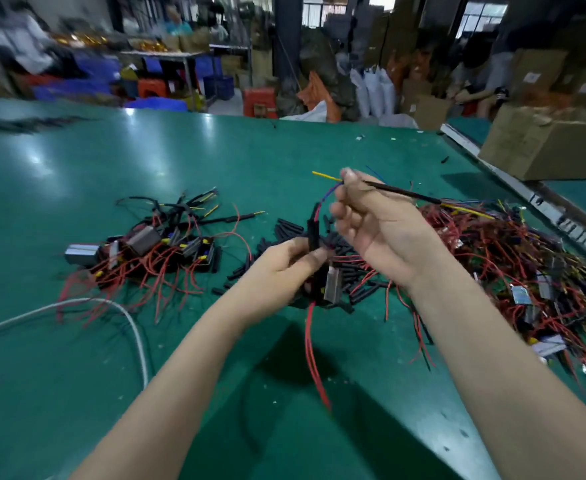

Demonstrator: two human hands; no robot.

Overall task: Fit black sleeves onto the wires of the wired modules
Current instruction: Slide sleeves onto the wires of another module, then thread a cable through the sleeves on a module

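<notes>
My left hand (291, 261) pinches a black sleeve (313, 230) that sits upright on the wires of a wired module (333, 284). The module hangs just below that hand, and its red wires (314, 355) trail down toward me. My right hand (371, 220) is raised above it and pinches the upper ends of the module's wires, among them a yellow wire (324, 175) and a thin dark one (402, 192) pointing right. Loose black sleeves (284, 233) lie in a heap on the green table (111, 174) behind my hands.
A pile of modules with sleeved wires (153, 247) lies at the left. A large tangle of wired modules (526, 271) fills the right side. A white cable (111, 306) curves at the near left. A cardboard box (547, 140) stands at the far right.
</notes>
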